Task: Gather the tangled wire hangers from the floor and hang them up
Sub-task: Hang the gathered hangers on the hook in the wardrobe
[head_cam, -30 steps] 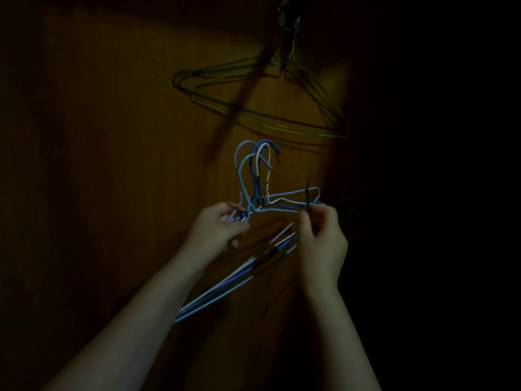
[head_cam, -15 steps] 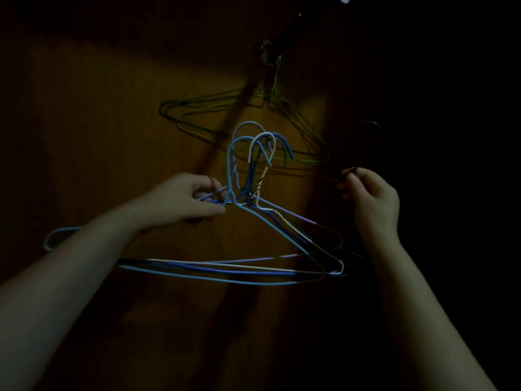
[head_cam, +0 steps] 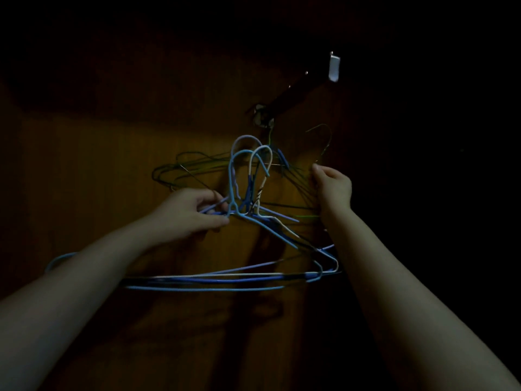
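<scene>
Two bare forearms reach in from the lower corners of a very dark room. Between them is the bunch of blue hangers (head_cam: 214, 289), with one white wire among the blue ones. Their long bottom bars lie almost level, running from left to right. Their hooks stand upright, and the tips curve over to the right.

The left hand (head_cam: 194, 210) holds this bunch just left of the twisted necks, with fingers and thumb clamped on the wires. The right hand (head_cam: 334, 187) is a little higher and to the right. Its fingers are closed together and pinch a thin green hanger (head_cam: 328, 138). The hook of this hanger rises above the fingertips, but its body is lost in the dark.

Behind the hands, the hung hangers (head_cam: 194, 162), also green, lie flat against a brown wooden panel (head_cam: 98, 170) with their long side nearly level. They hang from a peg (head_cam: 263, 119). A warm patch of light falls on the panel around them.

Farther up, a dark bar (head_cam: 293, 93) slants up to the right towards a small white tag (head_cam: 334, 67). The tag is too dim and too small to read.
</scene>
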The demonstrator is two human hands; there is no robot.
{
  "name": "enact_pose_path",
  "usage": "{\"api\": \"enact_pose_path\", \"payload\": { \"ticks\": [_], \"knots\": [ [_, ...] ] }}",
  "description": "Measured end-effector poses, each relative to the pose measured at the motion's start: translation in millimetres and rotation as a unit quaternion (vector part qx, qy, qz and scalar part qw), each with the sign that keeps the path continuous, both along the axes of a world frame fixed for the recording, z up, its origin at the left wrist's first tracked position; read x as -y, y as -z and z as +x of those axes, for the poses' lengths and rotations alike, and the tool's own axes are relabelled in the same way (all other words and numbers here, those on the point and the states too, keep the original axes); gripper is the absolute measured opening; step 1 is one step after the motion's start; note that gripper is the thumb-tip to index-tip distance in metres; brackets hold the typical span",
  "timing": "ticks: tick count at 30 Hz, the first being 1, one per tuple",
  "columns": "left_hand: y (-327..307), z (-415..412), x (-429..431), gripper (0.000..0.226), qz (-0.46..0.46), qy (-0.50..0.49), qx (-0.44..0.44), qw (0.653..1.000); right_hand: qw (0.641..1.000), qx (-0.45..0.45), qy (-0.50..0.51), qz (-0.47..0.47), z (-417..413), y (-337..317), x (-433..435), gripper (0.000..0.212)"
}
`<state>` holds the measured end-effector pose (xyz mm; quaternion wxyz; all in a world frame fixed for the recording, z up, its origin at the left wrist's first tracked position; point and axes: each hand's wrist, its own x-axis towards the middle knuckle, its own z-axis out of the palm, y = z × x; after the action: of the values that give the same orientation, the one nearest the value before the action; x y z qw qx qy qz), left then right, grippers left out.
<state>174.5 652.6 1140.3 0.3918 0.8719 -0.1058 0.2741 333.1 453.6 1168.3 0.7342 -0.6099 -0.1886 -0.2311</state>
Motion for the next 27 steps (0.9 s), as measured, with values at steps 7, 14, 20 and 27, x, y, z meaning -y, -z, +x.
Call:
{"api": "enact_pose_path", "payload": {
  "ticks": [7,14,20,27],
  "knots": [
    [-18,28,-22,0.016,-0.013,-0.026,-0.003,1.0,1.0,0.006,0.004,0.008,27,-62,-45,0.02],
    [-21,34,-36,0.013,-0.031,-0.028,-0.023,0.999,0.997,0.022,0.009,-0.071,37,-74,-76,0.008],
    [-13,36,-46,0.011,-0.034,-0.044,-0.03,0.998,0.986,0.061,0.078,-0.135,43,-51,-78,0.018],
    [3,37,-47,0.023,-0.083,-0.042,-0.043,0.995,0.976,0.067,0.119,-0.168,31,-40,-75,0.013]
  ]
}}
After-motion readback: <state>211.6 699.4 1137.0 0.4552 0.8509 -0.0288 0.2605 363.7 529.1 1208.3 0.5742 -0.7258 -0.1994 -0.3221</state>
